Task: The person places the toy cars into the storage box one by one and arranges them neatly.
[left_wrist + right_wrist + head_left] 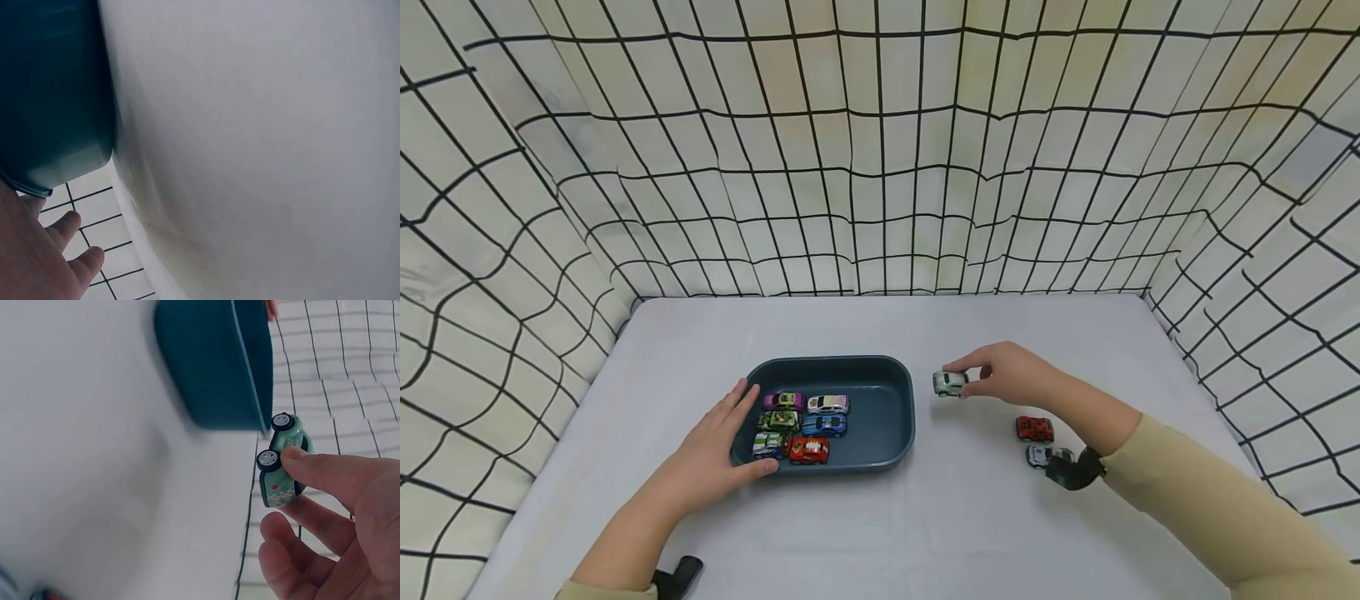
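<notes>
Here, as seen from beside the table, a light green toy car [950, 383] is held just off the right side of the dark blue tray [876, 421], outside its rim. The right hand [1011, 373] pinches the car between thumb and fingers; the left hand [715, 454] rests at the tray's left end, fingers and thumb spread apart. Six toy cars [824, 425] stand close together in the tray's left half. Possible faults, by judgement: the small, smooth body could slip or twist from a pinch confined to one end; a low approach could knock a wheel on the tray's rim; and the dark wrist mount [1075, 469], overlapping the silver car [1042, 456] in the head view, could nudge it or the red car [1034, 429] beside it, both well to the tray's right. Beneath the tray lies a smooth white surface [850, 533]; behind and on both sides of it rise pale walls [895, 142] with wavering black grid lines.
</notes>
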The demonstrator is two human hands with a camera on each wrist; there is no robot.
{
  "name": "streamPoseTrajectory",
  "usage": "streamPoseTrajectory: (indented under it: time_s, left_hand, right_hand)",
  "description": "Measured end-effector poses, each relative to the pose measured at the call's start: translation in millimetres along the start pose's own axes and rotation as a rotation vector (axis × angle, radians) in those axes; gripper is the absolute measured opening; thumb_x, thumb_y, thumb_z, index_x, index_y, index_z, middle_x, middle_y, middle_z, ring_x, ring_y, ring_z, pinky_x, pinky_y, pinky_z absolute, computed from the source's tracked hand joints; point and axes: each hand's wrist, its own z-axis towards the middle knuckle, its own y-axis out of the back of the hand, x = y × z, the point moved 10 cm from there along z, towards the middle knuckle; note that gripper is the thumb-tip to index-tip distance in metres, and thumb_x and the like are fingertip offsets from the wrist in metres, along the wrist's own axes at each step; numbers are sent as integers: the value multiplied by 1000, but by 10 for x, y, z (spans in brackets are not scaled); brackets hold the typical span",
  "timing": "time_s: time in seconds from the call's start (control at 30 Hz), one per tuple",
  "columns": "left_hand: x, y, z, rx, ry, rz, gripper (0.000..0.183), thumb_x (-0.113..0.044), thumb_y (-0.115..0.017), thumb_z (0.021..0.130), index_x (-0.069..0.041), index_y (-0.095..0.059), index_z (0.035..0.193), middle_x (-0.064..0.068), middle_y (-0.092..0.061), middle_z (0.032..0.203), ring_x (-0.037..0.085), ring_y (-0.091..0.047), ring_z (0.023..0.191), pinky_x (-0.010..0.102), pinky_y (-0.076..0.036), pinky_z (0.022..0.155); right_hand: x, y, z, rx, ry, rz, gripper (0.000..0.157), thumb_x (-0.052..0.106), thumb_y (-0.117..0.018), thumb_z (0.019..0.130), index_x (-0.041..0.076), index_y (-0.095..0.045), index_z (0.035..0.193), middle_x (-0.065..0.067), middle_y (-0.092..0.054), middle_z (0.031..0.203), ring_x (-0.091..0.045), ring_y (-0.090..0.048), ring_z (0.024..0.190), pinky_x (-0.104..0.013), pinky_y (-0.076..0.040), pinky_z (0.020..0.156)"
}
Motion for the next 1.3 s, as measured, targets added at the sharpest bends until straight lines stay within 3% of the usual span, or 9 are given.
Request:
streamPoseTrajectory:
  time_s: [0.43,0.7,0.97,1.3]
  left_hand:
    - [10,-7,4,1,6,0,116,-72,-68,77,-15,-12,161,16,-8,166,49,-17,145,71,-22,110]
    - [-29,0,5,-2,-1,-2,115,-71,-68,78,-15,-12,161,16,-8,165,49,-18,145,72,-22,109]
    - [-37,8,4,-1,-2,-2,115,-71,-68,78,-15,-11,161,15,-7,166,49,-18,145,72,-21,109]
    - [-57,35,-3,-9,-4,9,115,-70,-69,78,-13,-13,161,17,-10,165,49,-19,144,71,-23,109]
  right_hand:
    - [745,-285,227,82,45,27,39,24,-79,86,37,-71,122,10,-68,116,-14,-58,89,-27,-53,65]
    - [1127,-599,353,122,146,-56,36,27,-77,88,32,-72,123,8,-67,124,-10,-59,111,-31,-51,96]
    - [1268,-890,450,191,172,-125,35,26,-76,89,32,-72,123,14,-68,121,-8,-57,121,-30,-48,101]
    - [1330,-1162,492,256,179,-272,29,26,-77,89,28,-75,118,14,-71,111,-3,-59,99,-24,-49,93]
